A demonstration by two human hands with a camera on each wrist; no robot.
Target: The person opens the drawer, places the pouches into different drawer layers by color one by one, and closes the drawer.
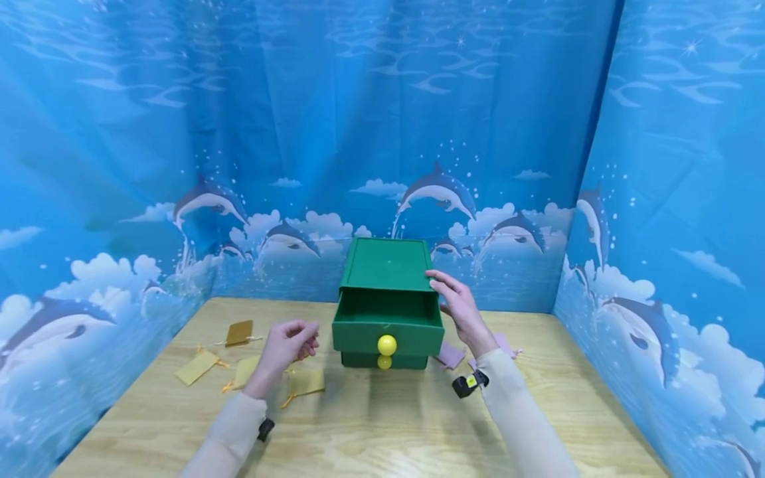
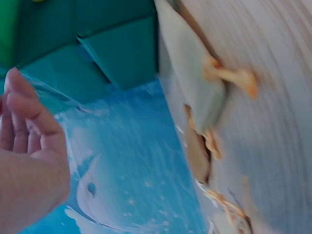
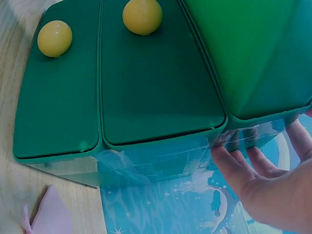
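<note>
I saw the two hands apart from each other. The left hand point(image 1: 285, 346) was above the surface point(image 1: 412, 425), to the left of the green cabinet point(image 1: 388, 262), with its fingers loosely bent; I could see nothing between them. The right hand point(image 1: 459, 307) rested its fingers against the right side of the cabinet near the top edge, without clamping on it, as far as I could judge. The cabinet stood on the surface, and its top drawer point(image 1: 357, 338) was pulled out toward the person, a yellow knob point(image 1: 387, 344) on its front. The right wrist view showed the lower drawers point(image 3: 161, 92) closed. Near the left hand lay yellow pouches point(image 1: 198, 367) and a brown pouch point(image 1: 239, 332). Purple pouches point(image 1: 452, 355) lay on the other side, partly behind the right arm point(image 1: 522, 408), so I could not count them.

The drawer worried me most. A downward push on its front could, in my judgement, tip the cabinet forward if the right hand steadied it too weakly. Pulling further could bring the drawer out of its place. Closing it quickly could pinch the right fingers, because they were so near the opening.
</note>
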